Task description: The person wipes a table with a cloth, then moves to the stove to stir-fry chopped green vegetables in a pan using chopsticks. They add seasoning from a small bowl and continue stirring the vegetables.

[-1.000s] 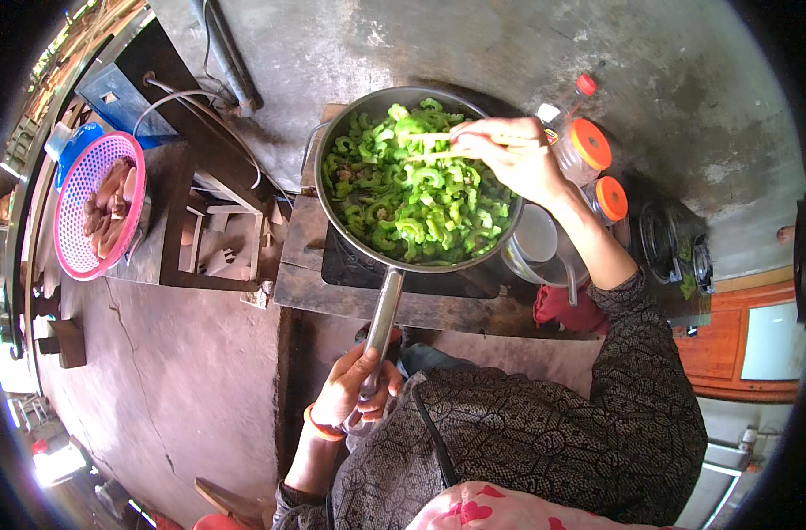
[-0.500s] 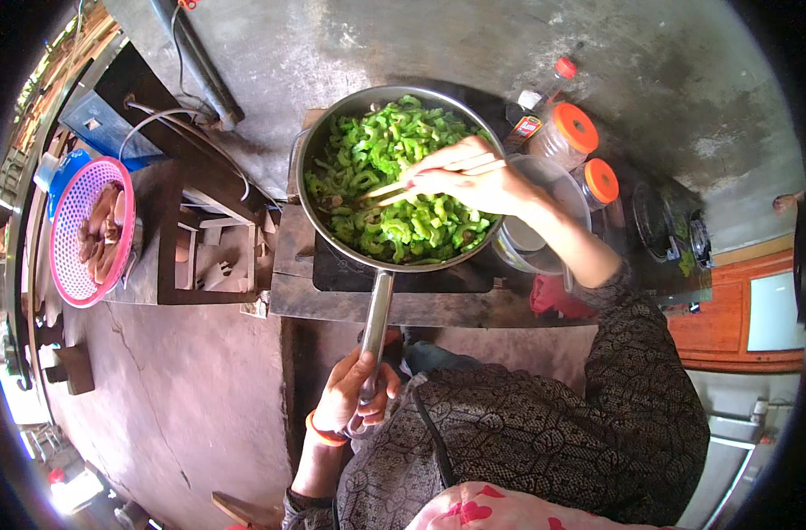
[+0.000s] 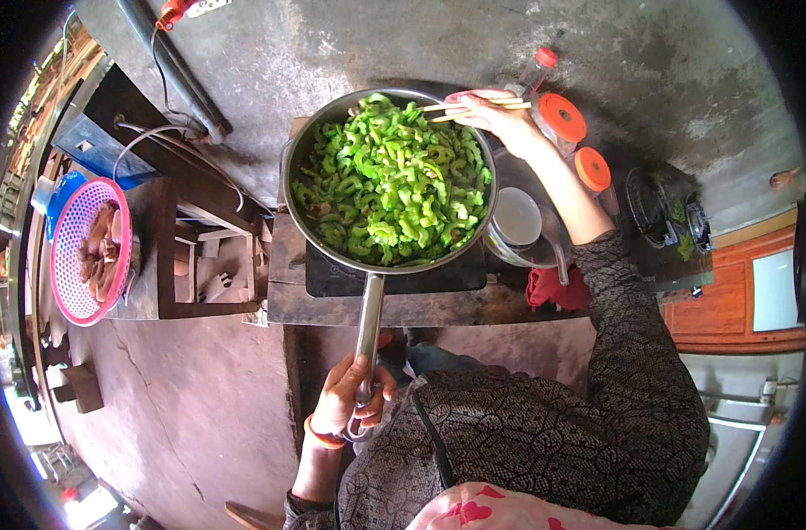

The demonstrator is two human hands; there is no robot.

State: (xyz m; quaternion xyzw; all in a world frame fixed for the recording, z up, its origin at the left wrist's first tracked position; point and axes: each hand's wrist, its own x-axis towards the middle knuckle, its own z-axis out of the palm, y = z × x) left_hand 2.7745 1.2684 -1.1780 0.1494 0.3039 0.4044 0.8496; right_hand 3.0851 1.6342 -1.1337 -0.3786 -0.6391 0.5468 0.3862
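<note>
A large metal pan [image 3: 299,168] full of sliced green vegetables [image 3: 390,181] sits on a dark cooktop [image 3: 394,274]. My left hand [image 3: 350,397] grips the end of the pan's long handle [image 3: 369,322], close to my body. My right hand [image 3: 496,115] holds a pair of wooden chopsticks [image 3: 460,108] at the pan's far right rim, their tips pointing left over the greens.
Right of the pan stand a white bowl [image 3: 516,216], two orange-lidded jars [image 3: 562,119] and a small bottle [image 3: 537,66]. A pink basket [image 3: 72,256] with brown pieces sits at far left on a wooden bench [image 3: 169,265]. A red cloth [image 3: 553,287] lies by the cooktop.
My right hand has lifted the chopsticks out of the middle of the greens and moved them up to the pan's far right rim. The left hand keeps its hold on the handle.
</note>
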